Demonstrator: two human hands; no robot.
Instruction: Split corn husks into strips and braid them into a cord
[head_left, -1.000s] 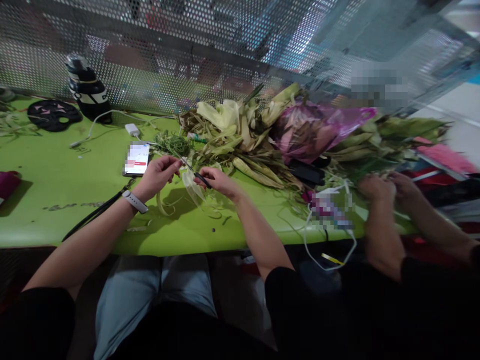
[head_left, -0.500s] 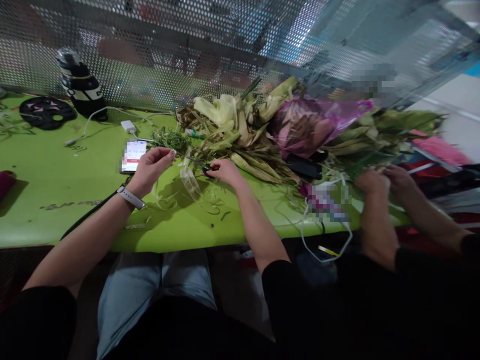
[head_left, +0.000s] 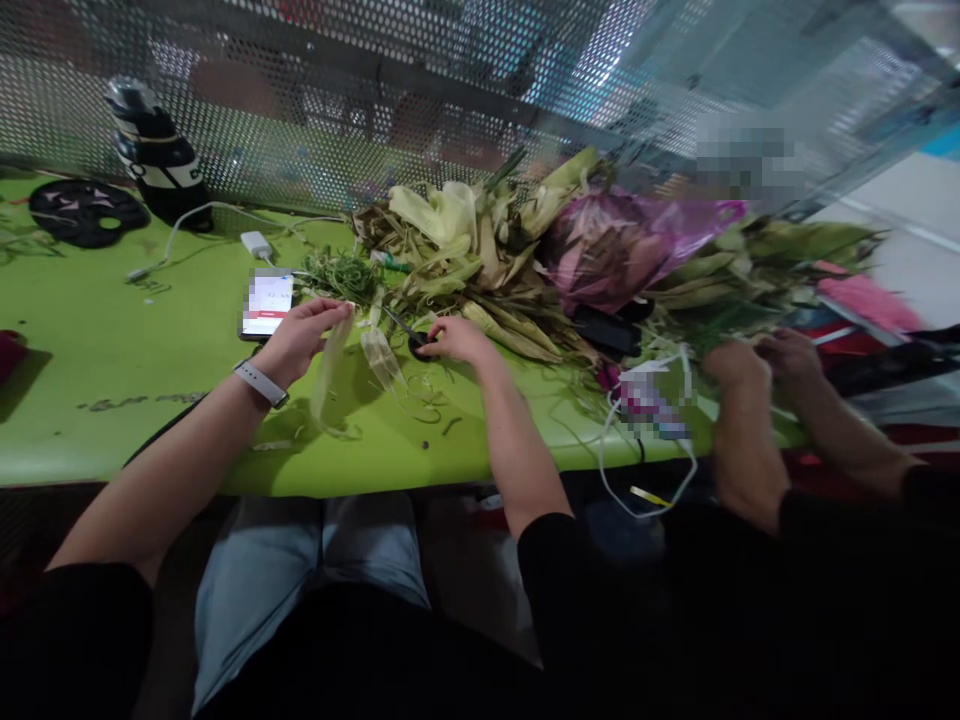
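My left hand (head_left: 301, 338), with a pale watch strap on the wrist, pinches the top of a thin, pale corn husk strip (head_left: 329, 378) that hangs down to the table. In my right hand (head_left: 461, 341) are black-handled scissors (head_left: 417, 342), their blades pointing up and left. Whether the blades are apart is hard to tell. Between the two hands lies another pale husk piece (head_left: 382, 358). Just beyond my left fingers is a heap of thin green shreds (head_left: 337, 275). Curled scraps (head_left: 424, 410) lie on the green table (head_left: 180, 345) below.
A pile of corn husks (head_left: 450, 225) and a pink plastic bag (head_left: 600, 245) stand against the perforated metal screen (head_left: 300, 150). Left are a lit phone (head_left: 266, 300), a charger (head_left: 256, 245), a black mask (head_left: 86, 212) and a bottle (head_left: 161, 165). A co-worker's hands (head_left: 750, 365) work at right.
The husk strip now hangs long from my left fingers, where little showed before. My right hand has shifted slightly, still with the scissors. The view has moved a little.
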